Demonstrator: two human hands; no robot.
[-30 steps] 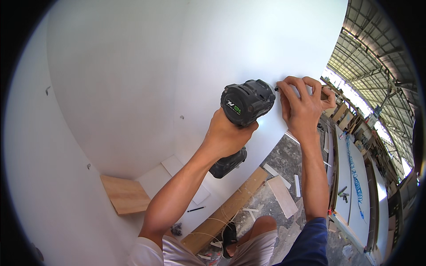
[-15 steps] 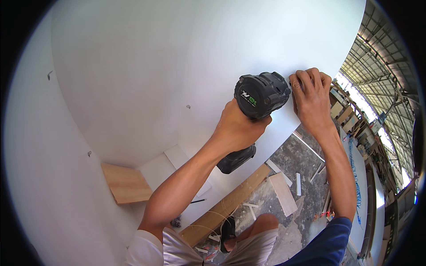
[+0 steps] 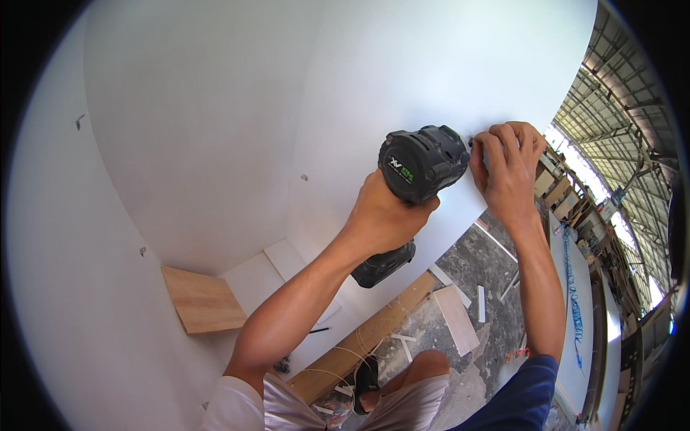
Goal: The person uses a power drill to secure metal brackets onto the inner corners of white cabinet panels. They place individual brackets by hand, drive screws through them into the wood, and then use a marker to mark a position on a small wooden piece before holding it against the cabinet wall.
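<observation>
Far L: plywood pc. (image 3: 203, 300) at base of wht. side panel (image 3: 54, 215). Next: blk. pencil (image 3: 320, 330) on lower wht. board (image 3: 303, 350). Ctr.: LH (image 3: 381, 215) wrapped firmly around handle of blk. cordless drill (image 3: 422, 164); drill held in front of upright wht. panel (image 3: 402, 65), nose toward R. Adj. to nose: RH (image 3: 512, 169), fingers curled, thumb near fingertips; cannot tell if a small pt. is pinched. Far R: blu. coiled hose (image 3: 573, 302) on wht. sheet (image 3: 586, 334).

Bright daylight — gap (image 3: 577, 156) under roof (image 3: 624, 108) blown out, white panel (image 3: 431, 65) glowing; corners black, straight edges bowed.
</observation>
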